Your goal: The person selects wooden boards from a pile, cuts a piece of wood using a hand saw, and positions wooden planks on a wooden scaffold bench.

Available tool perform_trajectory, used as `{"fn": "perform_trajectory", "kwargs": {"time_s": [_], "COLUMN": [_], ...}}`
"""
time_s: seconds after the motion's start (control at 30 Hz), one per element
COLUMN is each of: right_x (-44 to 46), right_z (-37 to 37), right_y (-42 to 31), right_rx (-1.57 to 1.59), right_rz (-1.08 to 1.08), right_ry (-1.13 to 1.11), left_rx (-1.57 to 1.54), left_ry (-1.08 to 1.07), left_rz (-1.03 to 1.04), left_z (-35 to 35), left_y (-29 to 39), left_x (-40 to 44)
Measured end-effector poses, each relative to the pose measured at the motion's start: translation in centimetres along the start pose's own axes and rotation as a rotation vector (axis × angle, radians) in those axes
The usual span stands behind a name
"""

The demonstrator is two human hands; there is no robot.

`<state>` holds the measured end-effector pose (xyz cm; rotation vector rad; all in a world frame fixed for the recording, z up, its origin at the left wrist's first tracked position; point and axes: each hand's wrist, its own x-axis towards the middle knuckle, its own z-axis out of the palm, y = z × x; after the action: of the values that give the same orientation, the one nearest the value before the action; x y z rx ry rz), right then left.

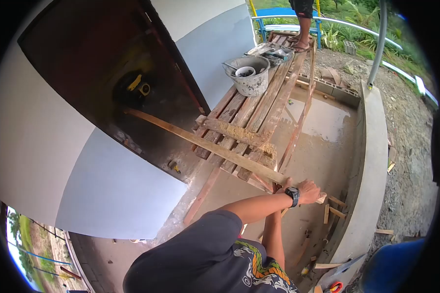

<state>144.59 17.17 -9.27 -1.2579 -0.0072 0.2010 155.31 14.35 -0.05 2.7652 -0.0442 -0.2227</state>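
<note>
A long, narrow wooden plank (pixel 205 145) slants across the bench, from the dark doorway to my hands. My left hand (pixel 308 191), with a black watch on its wrist, is closed on the plank's near end; something pale shows at its fingertips. Just beside it, my right hand (pixel 282 186) grips the plank from below, mostly hidden behind my left wrist. Under the plank is a slatted wooden bench (pixel 274 95) with sawdust (pixel 239 132) on its near crosspiece. Farther along, the bench bears a cement-stained bucket (pixel 252 85) with a small white container inside.
Another person's legs (pixel 304 31) are on the bench's far end, near a tray of tools (pixel 278 52). A low concrete wall (pixel 371 146) runs along the right. Wood offcuts (pixel 336 211) lie beside it. A blue-and-white wall (pixel 117 190) stands at left.
</note>
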Motion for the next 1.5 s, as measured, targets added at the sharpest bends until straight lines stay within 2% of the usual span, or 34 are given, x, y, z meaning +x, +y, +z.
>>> {"fn": "perform_trajectory", "kwargs": {"time_s": [0.07,0.1,0.13,0.17,0.2,0.27,0.33,0.4,0.43,0.5,0.53,0.6,0.73,0.87,0.93,1.07,1.13,1.17,1.23,1.3,1.37,1.43,1.5], "right_x": [1.8,3.5,5.2,4.6,3.8,3.7,5.4,6.6,7.0,10.7,12.1,15.5,23.2,28.6,32.2,38.6,42.8,44.8,45.7,49.7,50.8,53.9,57.7], "right_z": [-1.6,-2.3,-3.3,-2.9,-2.1,-2.5,-7.6,-12.3,-14.4,-23.1,-24.5,-27.7,-30.8,-29.3,-29.3,-31.1,-32.6,-33.7,-33.9,-37.2,-37.9,-40.3,-42.3], "right_y": [1.8,2.4,2.8,-1.5,-6.6,-9.6,-9.7,-9.9,-11.1,-10.9,-12.7,-15.6,-18.6,-20.3,-20.8,-25.1,-28.5,-29.9,-34.4,-37.8,-43.1,-46.5,-49.3], "right_rx": [0.229,0.369,0.472,0.409,0.355,0.267,0.240,0.251,0.260,0.221,0.209,0.194,0.181,0.180,0.216,0.144,0.125,0.109,0.109,0.153,0.195,0.172,0.093], "right_rz": [-0.042,-0.073,-0.084,0.068,0.221,0.183,0.175,0.200,0.217,0.124,0.109,0.084,0.057,0.109,0.105,0.073,0.065,0.051,-0.059,-0.201,-0.157,-0.244,-0.363], "right_ry": [0.087,0.090,0.083,0.131,0.168,0.271,0.293,0.354,0.404,0.317,0.314,0.313,0.205,0.201,0.154,0.018,0.041,0.080,0.086,0.076,0.049,0.025,-0.016], "left_rx": [-0.133,-0.156,-0.154,-0.151,-0.145,0.088,0.255,0.359,0.344,0.430,0.416,0.470,0.366,0.318,0.318,0.261,0.330,0.332,0.230,0.284,0.288,0.303,0.298], "left_ry": [0.060,0.083,0.332,0.571,0.536,0.769,0.682,0.465,0.475,0.386,0.390,0.344,0.375,0.348,0.459,0.362,0.468,0.466,0.543,0.565,0.558,0.547,0.566], "left_rz": [0.154,0.131,0.174,0.218,0.140,-0.166,-0.563,-0.877,-0.887,-0.841,-0.843,-0.645,-0.546,-0.564,-0.520,-0.552,-0.444,-0.459,-0.407,-0.317,-0.322,-0.312,-0.188], "left_z": [-0.7,-2.3,-3.9,-5.7,-11.7,-15.4,-18.6,-16.5,-16.1,-14.8,-14.0,-13.2,-13.3,-14.4,-14.6,-17.4,-16.6,-16.7,-17.5,-18.9,-19.2,-20.4,-21.3], "left_y": [-1.1,-2.8,-5.4,-7.9,-11.7,-23.9,-33.7,-42.4,-45.1,-48.4,-49.4,-50.9,-51.4,-49.1,-48.2,-40.1,-37.5,-36.3,-32.5,-28.8,-25.6,-22.6,-19.0], "left_x": [-1.2,-2.5,-4.2,-6.7,-11.0,-17.7,-26.8,-33.1,-35.0,-37.0,-36.6,-35.6,-31.7,-32.0,-32.5,-33.7,-33.6,-33.3,-31.1,-28.7,-26.2,-24.2,-23.1]}}
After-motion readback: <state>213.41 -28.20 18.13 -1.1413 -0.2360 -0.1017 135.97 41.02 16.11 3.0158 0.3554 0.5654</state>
